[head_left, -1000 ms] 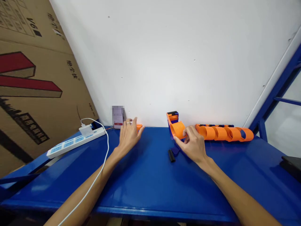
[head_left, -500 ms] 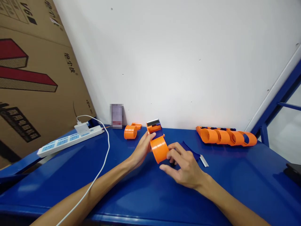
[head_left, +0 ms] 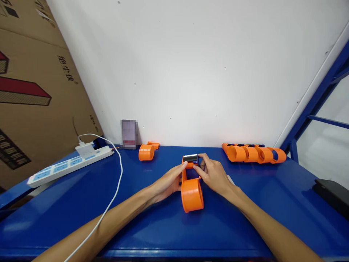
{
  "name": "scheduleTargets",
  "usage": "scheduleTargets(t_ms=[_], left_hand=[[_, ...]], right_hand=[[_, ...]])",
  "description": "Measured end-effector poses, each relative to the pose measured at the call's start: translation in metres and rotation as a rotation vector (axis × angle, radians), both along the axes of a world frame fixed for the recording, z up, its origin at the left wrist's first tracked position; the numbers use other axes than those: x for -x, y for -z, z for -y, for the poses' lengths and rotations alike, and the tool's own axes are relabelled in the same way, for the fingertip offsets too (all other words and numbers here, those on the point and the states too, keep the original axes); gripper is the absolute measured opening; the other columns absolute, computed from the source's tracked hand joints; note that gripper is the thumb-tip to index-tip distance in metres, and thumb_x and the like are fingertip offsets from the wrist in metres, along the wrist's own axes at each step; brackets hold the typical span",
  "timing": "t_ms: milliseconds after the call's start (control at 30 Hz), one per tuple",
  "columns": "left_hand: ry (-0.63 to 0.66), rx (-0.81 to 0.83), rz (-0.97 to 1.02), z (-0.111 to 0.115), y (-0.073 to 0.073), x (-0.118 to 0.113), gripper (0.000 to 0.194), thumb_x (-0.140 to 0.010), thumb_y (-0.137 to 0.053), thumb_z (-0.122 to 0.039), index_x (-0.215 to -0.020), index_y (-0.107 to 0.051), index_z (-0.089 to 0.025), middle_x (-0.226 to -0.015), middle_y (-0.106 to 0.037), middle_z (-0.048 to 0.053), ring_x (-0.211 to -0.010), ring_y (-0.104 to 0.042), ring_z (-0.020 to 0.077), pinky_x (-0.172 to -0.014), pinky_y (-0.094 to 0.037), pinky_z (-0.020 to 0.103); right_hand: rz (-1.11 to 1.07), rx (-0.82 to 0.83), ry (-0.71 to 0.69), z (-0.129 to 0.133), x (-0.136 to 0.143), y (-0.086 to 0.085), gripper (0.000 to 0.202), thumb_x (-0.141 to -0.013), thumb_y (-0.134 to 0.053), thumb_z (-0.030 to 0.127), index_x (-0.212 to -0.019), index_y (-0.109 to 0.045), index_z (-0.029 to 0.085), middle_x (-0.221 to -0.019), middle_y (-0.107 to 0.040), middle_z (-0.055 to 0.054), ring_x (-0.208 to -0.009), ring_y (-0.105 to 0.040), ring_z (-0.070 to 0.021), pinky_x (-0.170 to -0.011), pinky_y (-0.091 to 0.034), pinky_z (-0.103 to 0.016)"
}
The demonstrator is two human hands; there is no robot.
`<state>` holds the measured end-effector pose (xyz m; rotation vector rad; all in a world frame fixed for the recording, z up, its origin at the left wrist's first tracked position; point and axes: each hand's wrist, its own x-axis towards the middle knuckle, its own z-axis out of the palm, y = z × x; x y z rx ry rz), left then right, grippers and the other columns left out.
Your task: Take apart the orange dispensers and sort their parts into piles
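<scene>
An orange tape dispenser (head_left: pixel 192 195) with a round hub and a dark toothed blade at its far end is held over the blue table (head_left: pixel 152 233). My left hand (head_left: pixel 170 182) grips its left side, the thumb near the blade. At the blade end, the fingers of my right hand (head_left: pixel 215 173) are closed on the dispenser's right edge, by a dark blue part. A white piece (head_left: pixel 230 179) shows partly behind my right hand.
Another orange dispenser (head_left: pixel 146 152) lies at the back, near a blurred upright card (head_left: pixel 129 134). Several orange dispensers (head_left: pixel 251 154) stand in a row at back right. A white power strip (head_left: pixel 68 165) and cable are on the left, a black object (head_left: pixel 331 196) on the right.
The dispenser has turned more upright and moved slightly right and nearer. My right hand has gone from beside the hub to the blade end and closed on it. The view has shifted a little.
</scene>
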<state>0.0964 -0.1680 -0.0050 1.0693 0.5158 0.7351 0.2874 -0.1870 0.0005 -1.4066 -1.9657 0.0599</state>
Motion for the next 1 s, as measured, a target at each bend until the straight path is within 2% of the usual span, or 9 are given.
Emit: scheduleTargets(t_ms=[67,167,267,333,433,533,667,867,1000], left_hand=[[-0.125,-0.084,-0.058,0.002,-0.001,-0.001,0.048,-0.087,-0.065,-0.056,-0.120,-0.066,-0.021,-0.118,-0.069,0.009,-0.110,-0.063,0.0229,-0.093,-0.049,0.033],[-0.339,-0.213,-0.173,0.005,-0.003,-0.002,0.050,-0.081,-0.072,-0.057,-0.114,-0.063,-0.020,-0.109,-0.068,0.006,-0.102,-0.062,0.0207,-0.088,-0.049,0.031],[-0.421,-0.341,-0.251,0.004,-0.003,-0.002,0.043,-0.077,-0.075,-0.053,-0.099,-0.061,-0.019,-0.092,-0.065,0.003,-0.087,-0.061,0.0182,-0.078,-0.048,0.029],[-0.461,-0.422,-0.287,0.002,-0.002,-0.001,0.035,-0.079,-0.073,-0.048,-0.095,-0.060,-0.020,-0.091,-0.064,0.002,-0.087,-0.060,0.0185,-0.079,-0.047,0.029],[-0.543,-0.505,-0.318,-0.002,0.000,-0.002,0.034,-0.081,-0.072,-0.040,-0.107,-0.061,-0.021,-0.107,-0.066,0.004,-0.102,-0.060,0.0203,-0.091,-0.044,0.031],[-0.532,-0.555,-0.350,-0.006,0.000,-0.002,0.030,-0.083,-0.069,-0.044,-0.101,-0.062,-0.022,-0.100,-0.066,0.003,-0.096,-0.059,0.0197,-0.088,-0.044,0.031],[-0.535,-0.617,-0.467,-0.010,0.000,-0.002,0.028,-0.082,-0.067,-0.046,-0.079,-0.056,-0.021,-0.073,-0.054,-0.004,-0.072,-0.049,0.0157,-0.071,-0.039,0.029],[-0.503,-0.598,-0.491,-0.016,0.005,-0.004,0.023,-0.085,-0.061,-0.043,-0.085,-0.059,-0.021,-0.078,-0.059,-0.002,-0.075,-0.052,0.0171,-0.073,-0.040,0.030],[-0.463,-0.591,-0.424,-0.015,0.003,-0.004,0.021,-0.086,-0.059,-0.040,-0.080,-0.058,-0.020,-0.077,-0.056,-0.002,-0.076,-0.051,0.0165,-0.074,-0.040,0.029]], right_hand=[[-0.089,-0.024,0.013,0.001,0.006,0.001,0.020,-0.091,-0.061,0.030,-0.108,-0.056,0.020,-0.064,-0.058,0.006,-0.056,-0.058,-0.0148,-0.054,-0.039,-0.024],[-0.263,-0.031,-0.043,0.008,0.019,-0.002,0.021,-0.088,-0.063,0.030,-0.105,-0.058,0.021,-0.063,-0.057,0.006,-0.054,-0.056,-0.0132,-0.052,-0.039,-0.024],[-0.404,0.031,-0.132,0.015,0.027,-0.008,0.025,-0.087,-0.065,0.034,-0.107,-0.057,0.022,-0.068,-0.062,0.005,-0.056,-0.057,-0.0125,-0.050,-0.040,-0.022],[-0.341,0.040,-0.071,0.018,0.029,-0.010,0.021,-0.084,-0.068,0.035,-0.097,-0.056,0.022,-0.066,-0.062,0.004,-0.055,-0.057,-0.0131,-0.050,-0.038,-0.023],[0.018,-0.015,0.089,0.022,0.030,-0.011,0.018,-0.088,-0.063,0.029,-0.074,-0.053,0.022,-0.063,-0.064,0.001,-0.055,-0.059,-0.0152,-0.052,-0.033,-0.026],[0.350,-0.049,0.161,0.027,0.034,-0.013,0.019,-0.093,-0.055,0.023,-0.075,-0.058,0.020,-0.073,-0.072,-0.006,-0.060,-0.065,-0.0191,-0.053,-0.029,-0.028],[0.547,0.011,0.208,0.031,0.041,-0.014,0.019,-0.099,-0.048,0.021,-0.088,-0.063,0.017,-0.079,-0.075,-0.011,-0.064,-0.071,-0.0243,-0.051,-0.028,-0.030],[0.564,0.071,0.141,0.027,0.038,-0.009,0.017,-0.102,-0.042,0.017,-0.097,-0.059,0.015,-0.076,-0.074,-0.013,-0.067,-0.072,-0.0264,-0.053,-0.034,-0.032],[0.516,0.168,0.112,0.027,0.035,-0.014,0.022,-0.105,-0.037,0.020,-0.101,-0.058,0.014,-0.081,-0.074,-0.013,-0.072,-0.072,-0.0261,-0.056,-0.032,-0.032]])
